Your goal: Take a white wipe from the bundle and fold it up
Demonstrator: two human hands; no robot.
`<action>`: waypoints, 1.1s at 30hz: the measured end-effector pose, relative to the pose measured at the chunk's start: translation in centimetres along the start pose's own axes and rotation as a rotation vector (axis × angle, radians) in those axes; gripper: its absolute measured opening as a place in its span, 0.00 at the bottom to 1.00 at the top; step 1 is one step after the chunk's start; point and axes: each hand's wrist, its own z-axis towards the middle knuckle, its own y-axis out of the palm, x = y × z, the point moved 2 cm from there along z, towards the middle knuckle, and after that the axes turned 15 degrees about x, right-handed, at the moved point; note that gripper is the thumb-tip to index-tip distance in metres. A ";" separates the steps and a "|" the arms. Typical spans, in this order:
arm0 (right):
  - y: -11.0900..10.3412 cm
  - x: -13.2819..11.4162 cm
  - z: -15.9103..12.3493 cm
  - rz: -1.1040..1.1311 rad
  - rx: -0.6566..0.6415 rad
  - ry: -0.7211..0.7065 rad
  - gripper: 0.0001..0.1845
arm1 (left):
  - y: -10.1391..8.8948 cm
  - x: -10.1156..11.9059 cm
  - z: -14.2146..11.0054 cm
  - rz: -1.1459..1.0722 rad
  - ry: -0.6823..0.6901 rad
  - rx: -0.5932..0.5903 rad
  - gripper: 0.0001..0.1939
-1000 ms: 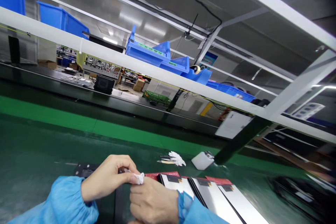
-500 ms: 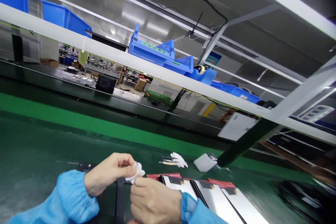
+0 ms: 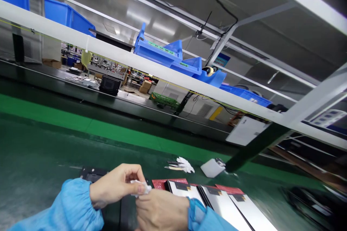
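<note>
My left hand [image 3: 119, 186] is closed, thumb and fingers pinching a crumpled white wipe [image 3: 146, 188]. Right against the wipe is my right hand [image 3: 161, 207], curled into a fist with its back towards me. Its fingertips are hidden, so whatever it grips cannot be made out. Below and behind both hands lies a dark frame-like part [image 3: 93, 174], mostly covered by my left hand and sleeve. To the right of my right hand, several flat panels [image 3: 215, 202] with white faces and dark edges lie side by side, partly behind my blue sleeve.
Red bubble wrap [image 3: 159, 184] shows under the panels. Beyond them are slim hand tools [image 3: 175, 168] with a white crumpled wipe [image 3: 186, 165], and a white bottle [image 3: 213, 168] beside a dark post [image 3: 255, 148]. A shelf rail [image 3: 162, 74] with blue bins [image 3: 158, 52] crosses above the bench.
My left hand has moved slightly down and right, pressing the wipe closer against my right hand. My right hand has shifted slightly downward. The panels and bottle stay where they were.
</note>
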 end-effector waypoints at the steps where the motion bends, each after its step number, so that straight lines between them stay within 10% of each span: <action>1: 0.0 -0.1 0.0 0.007 -0.006 -0.005 0.21 | 0.1 -0.2 0.0 -0.005 -0.011 -0.001 0.14; 18: -0.6 0.0 -0.7 0.064 -0.023 -0.006 0.20 | 0.6 0.8 -0.6 0.120 0.088 -0.035 0.09; 27: -0.8 -0.7 -0.5 0.082 -0.050 0.022 0.16 | 0.4 -0.9 0.0 -0.164 -0.134 -0.055 0.17; 33: -1.0 -0.9 -0.9 0.084 0.005 0.094 0.18 | 0.6 0.9 -0.5 0.022 0.028 -0.079 0.12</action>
